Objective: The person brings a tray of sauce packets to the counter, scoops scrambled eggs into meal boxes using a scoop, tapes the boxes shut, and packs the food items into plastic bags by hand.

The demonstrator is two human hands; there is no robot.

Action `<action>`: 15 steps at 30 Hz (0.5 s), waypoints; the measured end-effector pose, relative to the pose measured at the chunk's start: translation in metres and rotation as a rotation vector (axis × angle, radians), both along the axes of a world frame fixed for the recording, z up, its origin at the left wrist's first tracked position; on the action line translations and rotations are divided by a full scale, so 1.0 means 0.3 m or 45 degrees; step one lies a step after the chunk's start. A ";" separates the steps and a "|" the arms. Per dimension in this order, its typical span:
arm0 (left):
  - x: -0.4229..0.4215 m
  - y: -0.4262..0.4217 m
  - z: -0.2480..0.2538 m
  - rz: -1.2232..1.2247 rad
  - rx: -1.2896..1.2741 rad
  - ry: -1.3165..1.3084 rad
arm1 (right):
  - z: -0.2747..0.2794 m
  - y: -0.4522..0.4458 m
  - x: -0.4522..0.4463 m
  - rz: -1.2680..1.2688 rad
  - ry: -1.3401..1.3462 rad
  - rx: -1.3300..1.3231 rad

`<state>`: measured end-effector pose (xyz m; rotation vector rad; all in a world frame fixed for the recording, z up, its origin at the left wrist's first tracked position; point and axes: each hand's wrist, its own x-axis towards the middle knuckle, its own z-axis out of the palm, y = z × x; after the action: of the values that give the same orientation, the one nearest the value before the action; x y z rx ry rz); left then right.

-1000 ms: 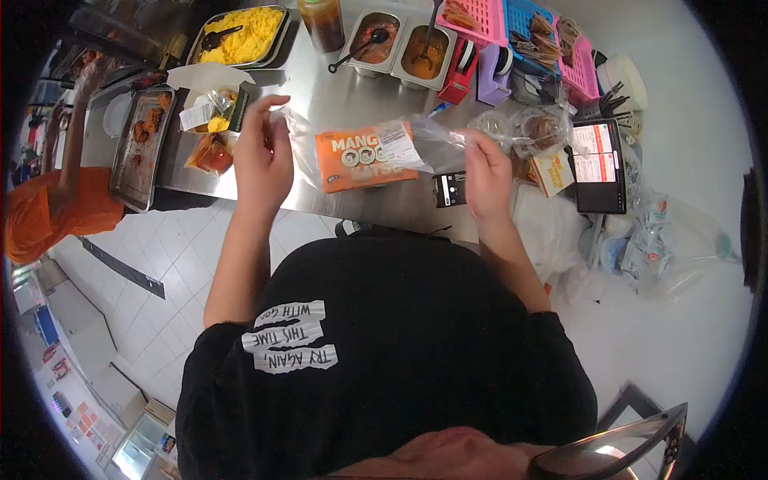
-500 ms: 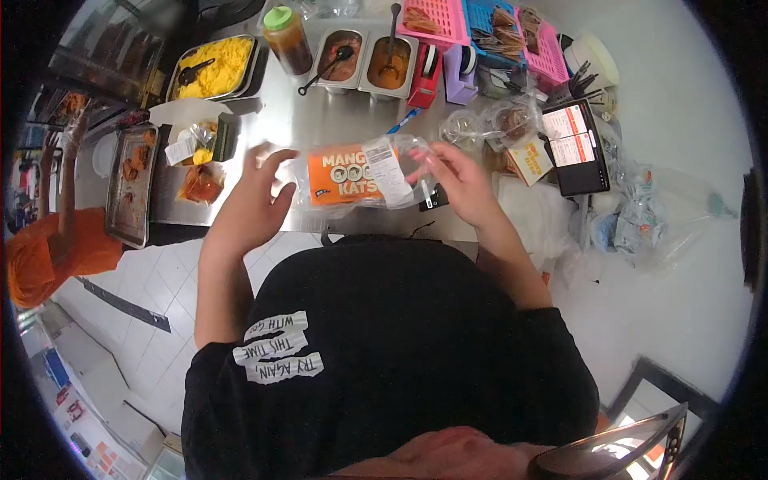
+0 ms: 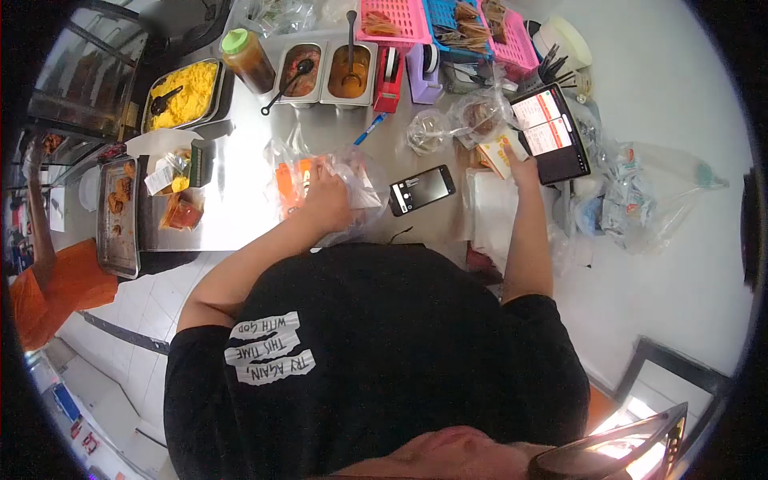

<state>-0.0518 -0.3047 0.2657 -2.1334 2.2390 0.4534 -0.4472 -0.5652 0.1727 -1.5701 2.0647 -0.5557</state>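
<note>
My left hand [image 3: 326, 200] lies on the clear plastic bag [image 3: 364, 180] around the orange box [image 3: 290, 186], at the front of the steel counter; what its fingers grip is not clear. To the right, my right hand [image 3: 522, 166] pinches the edge of a small yellow-and-white packet [image 3: 500, 154], beside the tablet [image 3: 552, 132]. Between the hands lies a phone [image 3: 422, 190] with its screen lit. Behind the packet sit clear-wrapped cups [image 3: 482, 116].
Two sauce pans [image 3: 349, 74], a green-capped bottle [image 3: 246, 60] and a tray of yellow food [image 3: 186, 94] stand at the back. Tape dispensers [image 3: 424, 74] and baskets [image 3: 392, 20] are behind. A co-worker's orange sleeve [image 3: 64, 284] shows at left.
My left hand has moved right and down onto the bagged box. My right hand has let go of the bag, reached right and taken hold of the yellow packet. The view has shifted.
</note>
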 end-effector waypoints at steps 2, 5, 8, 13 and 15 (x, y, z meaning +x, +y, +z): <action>0.003 0.007 -0.076 -0.016 -0.153 0.001 | 0.015 0.009 0.054 -0.257 -0.401 0.414; 0.000 0.019 -0.068 -0.011 -0.053 -0.102 | -0.009 0.007 0.055 -0.303 -0.587 0.524; 0.035 0.041 -0.049 -0.149 -0.329 -0.105 | 0.014 0.040 0.056 -0.301 -0.784 0.548; 0.129 0.131 0.228 -0.266 -0.299 0.460 | 0.032 0.016 -0.013 -0.218 -1.122 0.758; 0.170 0.197 0.254 -0.327 -0.534 0.414 | 0.011 -0.024 -0.070 -0.174 -1.410 0.918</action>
<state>-0.0008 -0.2457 0.3420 -2.0038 2.9746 0.3675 -0.4683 -0.5723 0.1761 -0.4769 1.2517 -0.4744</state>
